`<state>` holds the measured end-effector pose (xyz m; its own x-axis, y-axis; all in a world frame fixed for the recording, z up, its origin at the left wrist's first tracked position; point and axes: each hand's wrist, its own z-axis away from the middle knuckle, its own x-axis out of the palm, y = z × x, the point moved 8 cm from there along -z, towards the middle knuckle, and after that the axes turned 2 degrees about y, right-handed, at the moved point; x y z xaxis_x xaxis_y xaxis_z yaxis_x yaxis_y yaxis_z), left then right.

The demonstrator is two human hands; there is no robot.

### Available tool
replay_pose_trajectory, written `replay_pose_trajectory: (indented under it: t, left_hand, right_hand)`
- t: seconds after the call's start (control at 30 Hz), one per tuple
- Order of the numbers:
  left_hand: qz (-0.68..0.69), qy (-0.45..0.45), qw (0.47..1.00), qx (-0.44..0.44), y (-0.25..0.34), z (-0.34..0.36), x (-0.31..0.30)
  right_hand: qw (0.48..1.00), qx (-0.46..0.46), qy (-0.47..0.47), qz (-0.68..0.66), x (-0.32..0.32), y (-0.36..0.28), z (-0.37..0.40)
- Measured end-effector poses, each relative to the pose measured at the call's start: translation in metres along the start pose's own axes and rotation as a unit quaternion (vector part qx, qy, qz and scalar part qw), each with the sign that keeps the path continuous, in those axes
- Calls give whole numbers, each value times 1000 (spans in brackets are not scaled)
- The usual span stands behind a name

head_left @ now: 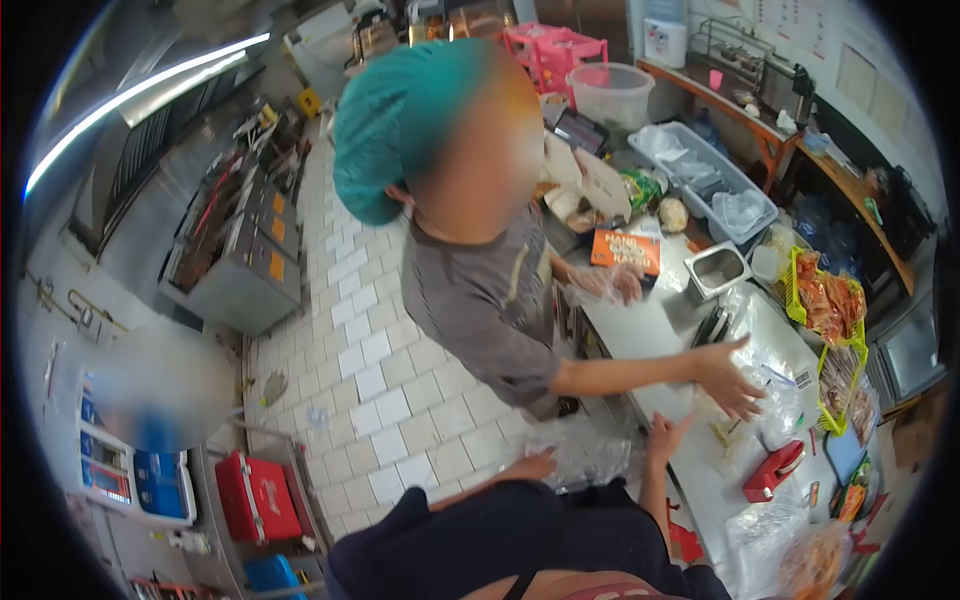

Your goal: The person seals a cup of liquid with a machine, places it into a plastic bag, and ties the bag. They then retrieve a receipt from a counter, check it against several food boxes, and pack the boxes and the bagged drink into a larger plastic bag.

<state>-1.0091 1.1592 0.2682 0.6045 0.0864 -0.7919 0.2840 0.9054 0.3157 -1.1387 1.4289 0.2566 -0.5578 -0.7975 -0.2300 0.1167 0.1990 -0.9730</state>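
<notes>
My left hand (535,465) is low in front of my dark shirt, its fingers closed at the edge of a crumpled clear plastic bag (590,455). The bag hangs between my two hands, above the tiled floor. My right hand (665,438) is raised beside the near edge of the metal table (655,350), fingers apart, with nothing visible in it. Beyond it, a co-worker's bare hand (728,380) reaches over the table with spread fingers. That person's other hand (612,285), in a clear plastic glove, is near an orange printed box (625,252).
A red tape dispenser (773,472), clear plastic bags (765,530) and a steel container (717,270) are on the table. Yellow baskets (825,300) line its far side. The co-worker in a teal hairnet (375,140) stands close ahead. A red cooler (262,497) is at left.
</notes>
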Motion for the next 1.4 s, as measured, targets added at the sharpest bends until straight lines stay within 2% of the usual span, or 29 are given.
replay_pose_trajectory:
  t: [0.07,0.13,0.23,0.3,0.37,0.5,0.7,0.9,1.03,1.1,1.27,1.4]
  left_hand:
    - [-50,11,998,34,-30,10,-5]
    - [43,8,999,33,-48,39,7]
    - [-44,16,999,6,-93,63,35]
    - [-26,7,1000,-5,-108,83,39]
    - [-5,-1,1000,-16,-119,96,41]
    - [14,-22,999,-23,-128,99,43]
    - [-1,17,1000,-13,-128,86,45]
    - [-13,-5,1000,-6,-118,78,39]
    - [4,20,1000,-12,-117,81,38]
    - [5,10,999,-37,-116,84,31]
    - [22,-14,998,-58,-113,88,22]
    - [39,-3,997,-67,-118,81,42]
  right_hand:
    - [996,51,39,-63,-25,-35,19]
    - [991,26,117,-63,-47,-38,16]
    - [979,67,147,-121,-65,-36,13]
    - [976,81,166,-118,-68,-52,19]
    - [966,68,171,-184,-70,-60,24]
    - [964,84,196,-158,-74,-66,40]
    - [964,100,180,-168,-76,-74,55]
    - [957,79,201,-195,-90,-62,56]
    - [959,81,199,-185,-90,-72,60]
    - [958,31,218,-183,-90,-89,62]
    - [968,28,182,-171,-68,-111,68]
    - [973,37,127,-190,-48,-90,72]
